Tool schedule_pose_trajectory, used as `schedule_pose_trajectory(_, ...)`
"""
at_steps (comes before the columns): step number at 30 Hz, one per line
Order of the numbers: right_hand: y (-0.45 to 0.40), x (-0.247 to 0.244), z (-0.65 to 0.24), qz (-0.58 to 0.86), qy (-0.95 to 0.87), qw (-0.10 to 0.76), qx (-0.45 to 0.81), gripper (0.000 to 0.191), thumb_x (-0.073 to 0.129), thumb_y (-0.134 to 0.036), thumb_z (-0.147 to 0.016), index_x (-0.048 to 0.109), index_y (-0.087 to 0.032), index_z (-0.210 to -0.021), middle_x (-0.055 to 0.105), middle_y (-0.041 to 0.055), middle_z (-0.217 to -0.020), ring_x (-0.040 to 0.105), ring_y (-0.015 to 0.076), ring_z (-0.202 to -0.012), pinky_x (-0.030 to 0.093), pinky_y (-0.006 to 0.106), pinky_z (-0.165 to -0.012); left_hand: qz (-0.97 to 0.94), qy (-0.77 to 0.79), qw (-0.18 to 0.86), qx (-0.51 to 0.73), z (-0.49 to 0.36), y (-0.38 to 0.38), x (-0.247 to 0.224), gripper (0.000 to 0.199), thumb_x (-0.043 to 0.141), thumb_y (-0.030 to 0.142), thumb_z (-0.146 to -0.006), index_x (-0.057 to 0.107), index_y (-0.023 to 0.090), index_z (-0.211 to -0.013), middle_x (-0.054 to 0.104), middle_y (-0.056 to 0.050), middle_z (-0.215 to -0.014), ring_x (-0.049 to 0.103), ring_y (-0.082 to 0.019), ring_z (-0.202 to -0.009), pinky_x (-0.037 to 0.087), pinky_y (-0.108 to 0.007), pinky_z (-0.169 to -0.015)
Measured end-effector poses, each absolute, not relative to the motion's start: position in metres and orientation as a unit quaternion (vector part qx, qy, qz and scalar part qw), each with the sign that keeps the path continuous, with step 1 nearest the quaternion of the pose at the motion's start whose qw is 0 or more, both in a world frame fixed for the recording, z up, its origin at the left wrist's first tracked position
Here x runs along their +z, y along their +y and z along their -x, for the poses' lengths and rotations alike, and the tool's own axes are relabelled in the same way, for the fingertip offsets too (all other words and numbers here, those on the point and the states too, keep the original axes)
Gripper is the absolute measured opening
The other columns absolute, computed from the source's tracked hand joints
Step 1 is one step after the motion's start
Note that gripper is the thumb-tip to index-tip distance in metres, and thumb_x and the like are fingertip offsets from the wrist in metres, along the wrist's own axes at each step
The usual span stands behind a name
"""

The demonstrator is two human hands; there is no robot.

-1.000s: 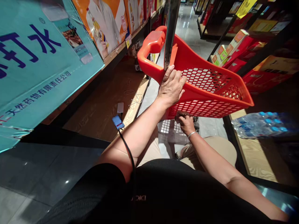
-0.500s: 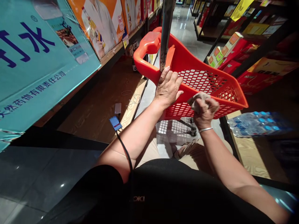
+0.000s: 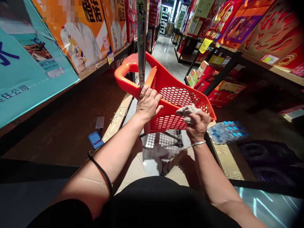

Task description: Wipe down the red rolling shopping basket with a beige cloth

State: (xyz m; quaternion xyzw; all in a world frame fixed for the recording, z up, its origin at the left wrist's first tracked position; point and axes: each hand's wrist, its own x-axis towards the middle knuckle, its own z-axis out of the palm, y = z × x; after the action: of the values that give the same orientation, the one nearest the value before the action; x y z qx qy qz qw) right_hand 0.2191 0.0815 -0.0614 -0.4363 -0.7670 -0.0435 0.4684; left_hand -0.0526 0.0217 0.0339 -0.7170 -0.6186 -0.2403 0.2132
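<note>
A red plastic shopping cart [image 3: 169, 79] stands before me, with a scuffed metal pole [image 3: 141, 44] rising by its handle. My left hand [image 3: 148, 103] is closed over the near rim of the basket, right at the foot of the pole, with its thumb sticking out to the side. In my right hand [image 3: 198, 125] is a bunched greyish cloth [image 3: 189, 110], held at the outer face of the basket's near side, close to the rim. Part of the cloth is hidden by my fingers.
Boxed goods [image 3: 80, 41] line the shelf on my left; a white phone-like device [image 3: 100, 122] and a cable lie on the board below. Shrink-wrapped water bottles [image 3: 228, 131] sit on the low right shelf, near red gift boxes [image 3: 225, 95]. A tiled aisle [image 3: 163, 53] runs ahead.
My view has swung up and to the right, so the cart and shelves appear further left. My right hand has turned a little, and the cloth now spreads leftward from it. My left hand keeps its place.
</note>
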Motion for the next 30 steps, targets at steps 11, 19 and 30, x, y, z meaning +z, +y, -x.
schedule_pose_trajectory(11, 0.082, -0.022, -0.149, 0.307, -0.84, 0.446, 0.028, 0.058, 0.058, -0.007, -0.077, 0.06, -0.027, -0.132, 0.054, 0.0098, -0.132, 0.055, 0.0242, -0.123, 0.049, 0.044, -0.105, 0.702, -0.636, 0.227, -0.225, 0.034, 0.02, 0.036, 0.034, 0.067, 0.038, -0.087, 0.069, 0.019, -0.115, 0.064, -0.014, -0.115, 0.051, -0.034, -0.124, 0.027, -0.057, -0.122)
schedule_pose_trajectory(19, 0.112, -0.052, -0.23, 0.384, -0.826, 0.412, -0.022, 0.048, 0.07, -0.03, -0.081, 0.065, -0.03, -0.128, 0.056, 0.0082, -0.132, 0.057, 0.0268, -0.12, 0.048, 0.046, -0.104, 0.721, -0.613, 0.232, -0.226, 0.051, 0.022, 0.032, 0.031, 0.058, 0.039, -0.093, 0.068, 0.027, -0.121, 0.062, -0.01, -0.121, 0.05, -0.032, -0.127, 0.029, -0.055, -0.122)
schedule_pose_trajectory(30, 0.091, -0.114, -0.219, 0.548, -0.663, 0.498, -0.114, 0.055, 0.058, -0.019, -0.078, 0.055, -0.019, -0.133, 0.041, 0.0187, -0.134, 0.044, 0.0346, -0.126, 0.039, 0.057, -0.106, 0.77, -0.573, 0.168, -0.222, 0.02, 0.031, 0.032, 0.037, 0.056, 0.032, -0.092, 0.067, 0.02, -0.126, 0.067, -0.012, -0.115, 0.056, -0.031, -0.117, 0.029, -0.055, -0.118)
